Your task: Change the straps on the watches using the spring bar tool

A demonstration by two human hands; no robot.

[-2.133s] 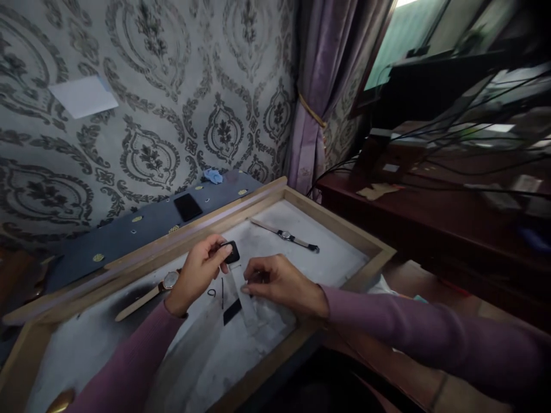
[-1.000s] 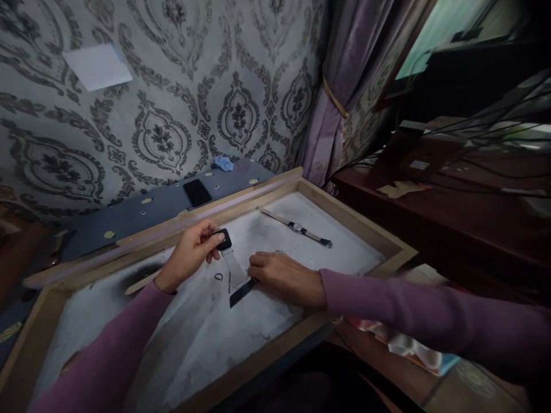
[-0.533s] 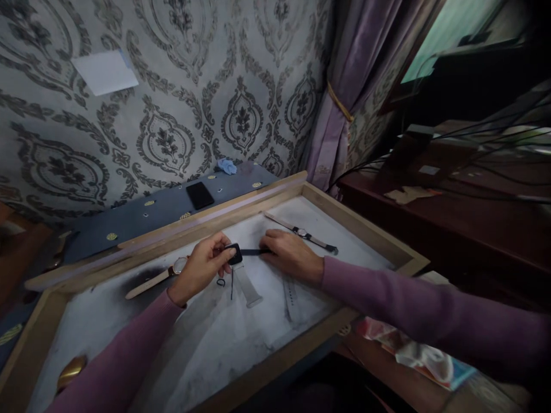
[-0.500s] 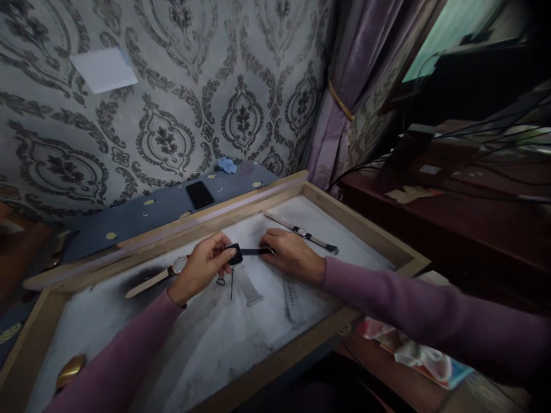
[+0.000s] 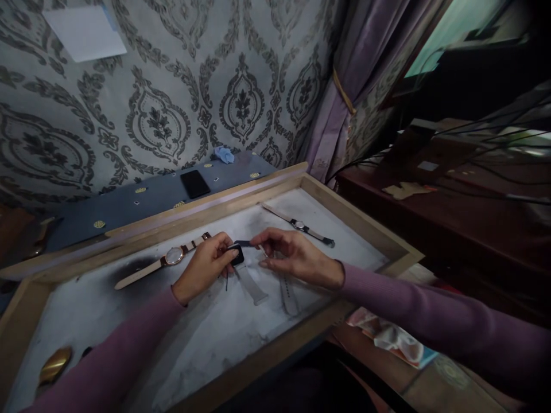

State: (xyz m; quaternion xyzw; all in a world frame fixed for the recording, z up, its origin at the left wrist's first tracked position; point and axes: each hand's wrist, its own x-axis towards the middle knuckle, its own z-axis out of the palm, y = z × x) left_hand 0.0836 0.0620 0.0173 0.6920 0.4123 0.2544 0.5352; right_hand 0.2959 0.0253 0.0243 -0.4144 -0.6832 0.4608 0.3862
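Between thumb and fingers, my left hand [image 5: 205, 263] holds a square black smartwatch [image 5: 236, 254] over the tray. A dark strap [image 5: 244, 244] extends from the watch towards my right hand [image 5: 287, 257], whose fingertips pinch its far end. Below the watch, a light grey strap [image 5: 250, 285] lies on the white surface. A pale perforated strap [image 5: 288, 293] rests under my right hand. Left of my left hand lies a round-faced watch [image 5: 174, 256] with a tan band; a smaller watch [image 5: 299, 224] with an opened-out band is behind my right hand.
The wooden frame [image 5: 362, 216] borders the white surface. A black phone [image 5: 195, 184] and a crumpled blue item [image 5: 224, 154] lie on the blue cloth behind. At the lower left is a gold object [image 5: 55, 366]. Cables cross a dark red table [image 5: 370, 186] at right.
My right hand has turned, with its thumb and fingers now showing around the strap end. The dark strap now looks bent upward. The view has shifted slightly, showing more of the round-faced watch.
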